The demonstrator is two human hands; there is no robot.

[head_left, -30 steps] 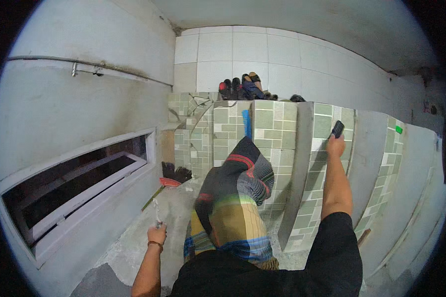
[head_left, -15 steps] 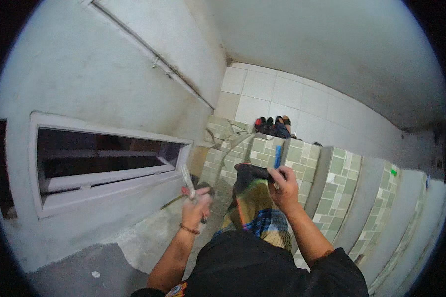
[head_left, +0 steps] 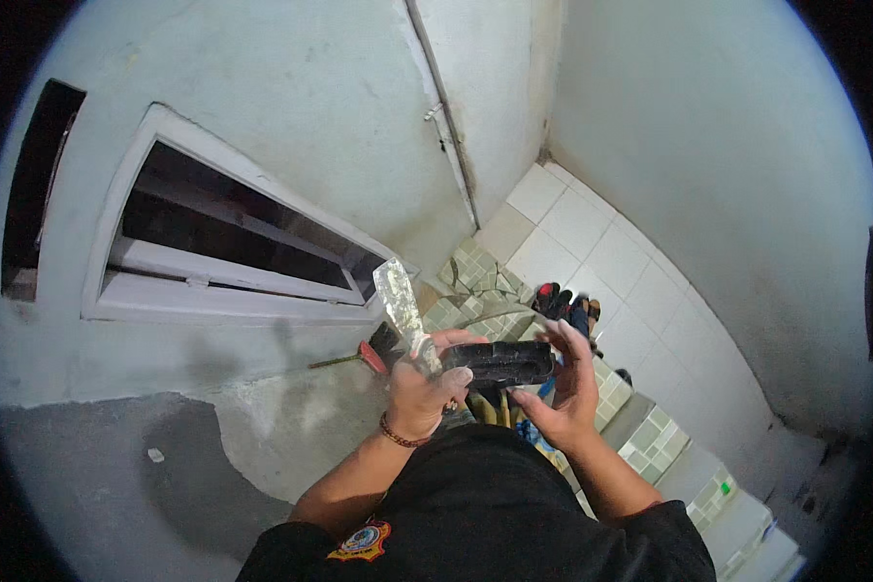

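My left hand is closed around the handle of a putty knife, its blade pointing up and smeared with whitish stuff. The same hand pinches the left end of a black, oblong, tray-like thing with a hollow upper side, its thumb lying over the near edge. Around the tray's right end is my right hand, fingers and thumb spread apart, the fingertips near its far corner and the thumb by its near edge. Whether they press on it is hard to tell.
A broom with a red head lies by the left wall, below a white-framed window. Tiled steps run down to the right. Several shoes stand on white floor tiles ahead.
My hands have come together. The black tray, earlier in my right hand only, is now gripped by the left as well as the putty knife. My view has turned.
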